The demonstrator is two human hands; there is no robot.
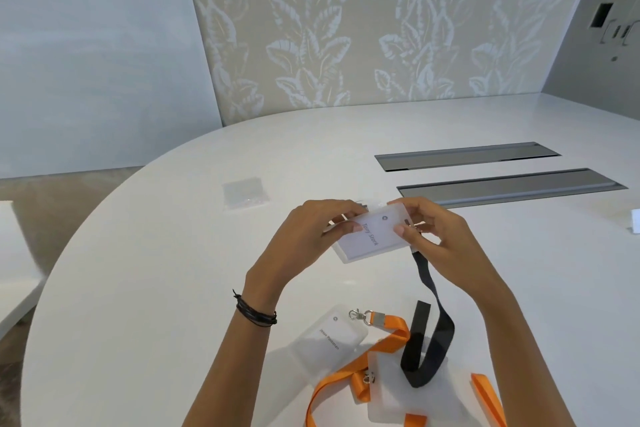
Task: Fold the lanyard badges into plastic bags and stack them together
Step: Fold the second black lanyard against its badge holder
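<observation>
Spanning most of the view, the white bench (138, 253) carries everything not in the hands. Near its front edge lies a loose pile: an orange lanyard (356, 367) winds around two frosted badges, the left badge (325, 336) and the right badge (398, 392). A black lanyard (438, 319) hangs from the raised work, and its lower loop rests on the right badge.

Hazard 1: the black loop touches the pile. Raising or folding this strap may drag the right badge or catch the orange lanyard and pull the pile toward the front edge.

The held badge (372, 236) is above the bench, tilted, name card facing up. The left hand (311, 232) pinches its left end, thumb on the face and fingers curled behind. The right hand (436, 239) pinches the right end in the same way, with the top of the black lanyard passing beneath it. Neither hand is free.

Hazard 2: the strap is not yet folded and hangs uncontrolled. Bagging the held badge in this state would likely jam the bag mouth or leave strap outside.

Something clear shows behind the top edge of the held badge. Whether it is a bag cannot be told.

A flat bag (246, 192) lies farther back on the left, well apart from both hands.

Hazard 3: it looks thin and light, so a careless reach may slide it away.

The metal clip (360, 315) on the orange lanyard lies just beside the left badge and could snag a passing strap.
</observation>
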